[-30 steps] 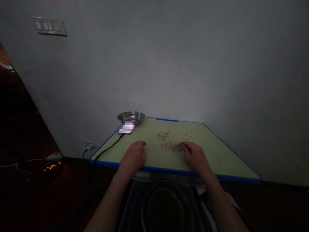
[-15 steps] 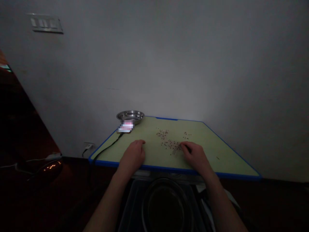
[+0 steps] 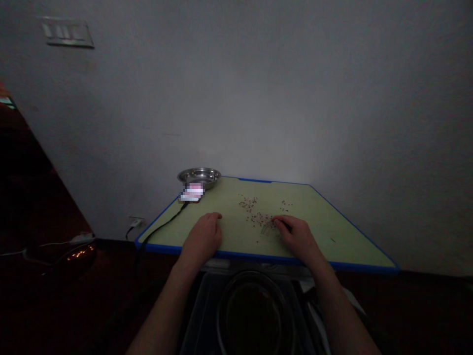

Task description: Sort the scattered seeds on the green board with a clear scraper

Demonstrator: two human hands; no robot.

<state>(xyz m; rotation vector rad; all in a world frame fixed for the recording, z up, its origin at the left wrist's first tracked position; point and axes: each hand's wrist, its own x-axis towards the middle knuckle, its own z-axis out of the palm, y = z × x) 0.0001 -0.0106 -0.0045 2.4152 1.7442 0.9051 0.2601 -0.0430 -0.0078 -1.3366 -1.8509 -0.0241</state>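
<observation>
My right hand (image 3: 295, 234) is closed around a fork (image 3: 265, 228); the handle is hidden in the fingers and the tines point down and left onto the table. Under and around the tines lies a scatter of small dark reddish bits (image 3: 260, 218), perhaps beans or seeds. A second cluster (image 3: 248, 203) spreads just behind, and a few bits (image 3: 284, 206) lie apart to the right. My left hand (image 3: 204, 235) rests on the table's front left part, fingers curled in, with nothing seen in it.
The pale green table (image 3: 314, 202) has a blue edge and stands against a wall. A steel bowl (image 3: 199, 176) sits at its back left corner, behind a phone-like device (image 3: 191, 193) with a black cable (image 3: 162, 227). Below the front edge is a dark round vessel (image 3: 254, 315).
The fork has shifted slightly left among the bits. One loose bit now lies nearer the front edge. My left hand has stayed in place.
</observation>
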